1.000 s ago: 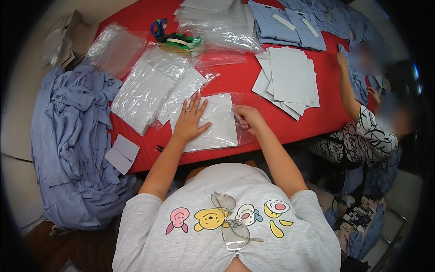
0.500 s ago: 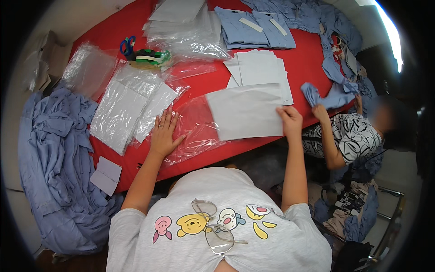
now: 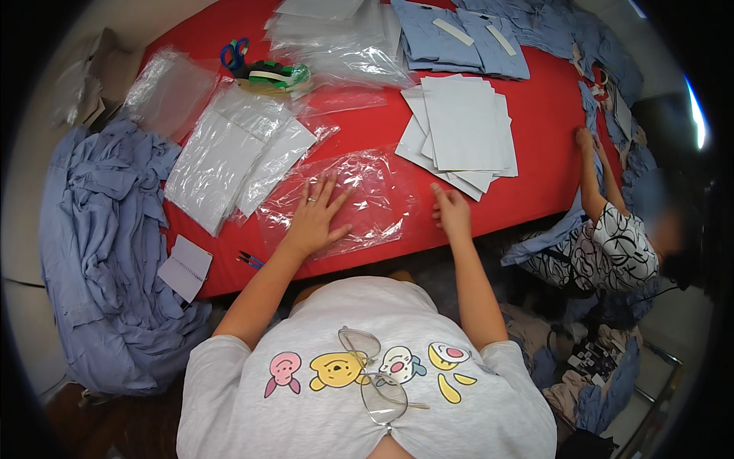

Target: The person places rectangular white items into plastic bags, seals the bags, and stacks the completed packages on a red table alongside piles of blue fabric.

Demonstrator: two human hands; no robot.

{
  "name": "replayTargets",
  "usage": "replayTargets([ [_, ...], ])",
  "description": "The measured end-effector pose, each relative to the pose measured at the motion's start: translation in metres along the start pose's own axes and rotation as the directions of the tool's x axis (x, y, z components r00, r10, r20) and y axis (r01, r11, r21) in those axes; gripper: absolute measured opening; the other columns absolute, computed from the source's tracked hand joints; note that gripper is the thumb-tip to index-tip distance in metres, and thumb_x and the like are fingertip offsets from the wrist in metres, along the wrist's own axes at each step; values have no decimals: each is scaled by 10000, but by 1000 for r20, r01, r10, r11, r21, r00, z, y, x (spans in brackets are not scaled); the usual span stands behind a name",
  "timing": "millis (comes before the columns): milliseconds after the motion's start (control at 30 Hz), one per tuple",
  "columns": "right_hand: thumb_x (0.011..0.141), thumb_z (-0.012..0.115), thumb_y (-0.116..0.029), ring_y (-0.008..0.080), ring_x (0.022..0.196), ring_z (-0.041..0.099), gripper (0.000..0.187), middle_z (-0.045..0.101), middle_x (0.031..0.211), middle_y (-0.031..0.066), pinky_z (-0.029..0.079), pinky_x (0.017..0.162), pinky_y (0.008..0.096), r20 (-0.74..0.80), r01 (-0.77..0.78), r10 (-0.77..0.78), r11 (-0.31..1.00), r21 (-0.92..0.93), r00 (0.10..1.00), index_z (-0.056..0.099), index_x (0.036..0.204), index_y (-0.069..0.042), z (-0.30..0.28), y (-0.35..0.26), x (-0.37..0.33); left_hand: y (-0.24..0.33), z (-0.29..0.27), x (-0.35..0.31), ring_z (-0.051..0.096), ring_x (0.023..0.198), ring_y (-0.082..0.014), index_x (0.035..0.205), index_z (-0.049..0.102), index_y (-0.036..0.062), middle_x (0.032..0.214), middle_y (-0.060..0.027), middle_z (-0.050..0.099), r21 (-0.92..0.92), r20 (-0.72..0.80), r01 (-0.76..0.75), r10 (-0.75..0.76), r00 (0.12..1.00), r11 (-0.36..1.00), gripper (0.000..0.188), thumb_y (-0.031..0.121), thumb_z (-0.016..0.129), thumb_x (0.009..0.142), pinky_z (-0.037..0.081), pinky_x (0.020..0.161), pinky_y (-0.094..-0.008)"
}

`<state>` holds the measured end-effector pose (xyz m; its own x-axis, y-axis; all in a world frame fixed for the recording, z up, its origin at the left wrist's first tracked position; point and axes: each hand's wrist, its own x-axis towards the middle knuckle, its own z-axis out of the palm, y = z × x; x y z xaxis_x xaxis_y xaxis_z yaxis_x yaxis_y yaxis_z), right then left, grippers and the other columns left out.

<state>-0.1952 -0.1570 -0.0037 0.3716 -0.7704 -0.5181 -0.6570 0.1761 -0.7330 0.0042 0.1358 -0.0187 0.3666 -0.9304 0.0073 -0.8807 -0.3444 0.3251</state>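
My left hand (image 3: 315, 220) lies flat with its fingers spread on a clear plastic bag (image 3: 375, 200), pressing it to the red table. The bag is flat, with no sheet showing inside. My right hand (image 3: 451, 212) hovers just beyond the bag's right edge; its fingers are loosely curled and apart, with nothing visible between them. Beyond it, white sheets (image 3: 462, 122) lie in an uneven, fanned stack. To the left of my left hand are clear bags with white sheets inside (image 3: 218, 161).
Folded blue shirts (image 3: 440, 38) and more clear bags (image 3: 336, 42) lie at the back, near scissors (image 3: 234, 55) and a tape dispenser (image 3: 275, 74). Blue garments (image 3: 107, 252) pile at left beside a notebook (image 3: 185, 268). A co-worker (image 3: 619, 245) handles blue fabric at right.
The white sheet my right hand held has left the bag and now lies on the stack. My right hand has let go and moved left. The co-worker's hands have moved farther away.
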Motion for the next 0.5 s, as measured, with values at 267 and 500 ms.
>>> replayTargets([
  [267, 847, 856, -196, 330, 946, 719, 224, 734, 1109, 112, 568, 750, 463, 26, 537, -582, 732, -418, 813, 709, 986, -99, 57, 20, -42, 22, 26, -6, 130, 1682, -433, 1731, 348, 256, 1831, -191, 143, 17, 3, 11, -11, 1000, 1000, 932, 653, 671, 952, 91, 1336, -645],
  [500, 830, 809, -120, 383, 1238, 648, 325, 598, 1492, 196, 575, 960, 462, 302, 893, -841, 409, -185, 448, 679, 1124, -76, 72, 8, -74, 24, 25, -6, 130, 1683, -426, 1732, 343, 250, 1824, -193, 160, -2, 7, 18, -18, 1000, 1000, 924, 570, 720, 952, 92, 1337, -641],
])
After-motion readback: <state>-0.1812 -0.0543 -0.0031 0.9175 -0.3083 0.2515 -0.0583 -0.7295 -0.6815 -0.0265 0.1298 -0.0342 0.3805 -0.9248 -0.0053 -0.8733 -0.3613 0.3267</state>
